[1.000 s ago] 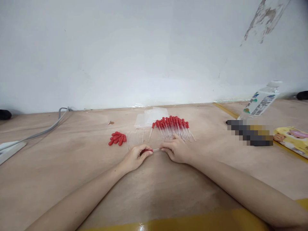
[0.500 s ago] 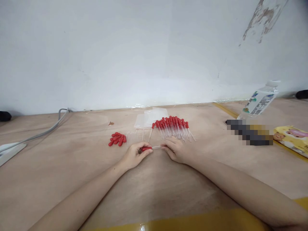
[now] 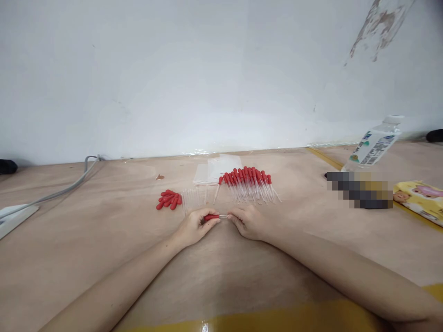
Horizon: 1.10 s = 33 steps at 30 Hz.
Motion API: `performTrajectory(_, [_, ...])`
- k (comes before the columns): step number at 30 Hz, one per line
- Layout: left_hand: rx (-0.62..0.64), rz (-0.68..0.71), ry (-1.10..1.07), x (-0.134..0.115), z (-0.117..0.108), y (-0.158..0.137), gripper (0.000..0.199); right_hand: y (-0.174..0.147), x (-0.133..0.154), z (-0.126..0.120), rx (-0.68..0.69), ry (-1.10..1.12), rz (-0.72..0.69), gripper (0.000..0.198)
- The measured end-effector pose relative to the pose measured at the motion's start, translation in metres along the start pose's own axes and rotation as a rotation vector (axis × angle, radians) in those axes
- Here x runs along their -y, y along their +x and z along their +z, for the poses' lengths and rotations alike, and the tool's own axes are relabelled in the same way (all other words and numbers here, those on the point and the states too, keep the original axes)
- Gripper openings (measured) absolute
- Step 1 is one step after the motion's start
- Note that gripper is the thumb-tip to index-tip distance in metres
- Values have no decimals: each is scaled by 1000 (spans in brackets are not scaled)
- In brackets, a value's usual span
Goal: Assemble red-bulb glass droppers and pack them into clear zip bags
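Right now I'm watching both hands working low in the center of the frame, just above the worktop (image 3: 214,272). With the left hand (image 3: 193,228), I'm keeping the grip curled closed around a red bulb (image 3: 212,216), the thumb pressing from below and the fingers wrapping over the top. The bulb is lying nearly level, its end pointing toward the right of the frame. With the right hand (image 3: 252,223), I'm pinching a thin clear tube (image 3: 223,216) between thumb and fingertips, leaving only a short stretch showing. The tube is lining up with the bulb and meeting its end; how deep it is sitting inside, I'm not able to tell.

Left of center, loose bulbs (image 3: 168,199) are lying in a small heap, with loose tubes (image 3: 193,197) resting in a row just beside them. Above the right hand, many droppers (image 3: 247,179) are lying side by side, red ends toward the top of the frame, and some clear bags (image 3: 223,167) are lying near their upper left. At the right of the frame, a bottle (image 3: 375,146) is standing near a pixelated dark object (image 3: 360,191), and a yellow packet (image 3: 420,200) is lying at the edge. A gray cable (image 3: 69,188) is running along the left.
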<state>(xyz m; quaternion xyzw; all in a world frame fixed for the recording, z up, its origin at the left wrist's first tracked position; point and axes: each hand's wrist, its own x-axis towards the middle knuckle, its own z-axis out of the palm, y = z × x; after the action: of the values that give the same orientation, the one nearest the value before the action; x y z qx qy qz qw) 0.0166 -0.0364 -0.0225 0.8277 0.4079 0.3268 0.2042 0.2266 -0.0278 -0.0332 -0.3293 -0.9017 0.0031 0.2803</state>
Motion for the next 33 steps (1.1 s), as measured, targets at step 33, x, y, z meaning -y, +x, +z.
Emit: performTrajectory(33, [-308, -239, 746, 7, -38, 9, 29, 90, -7, 3, 120, -247, 747, 35])
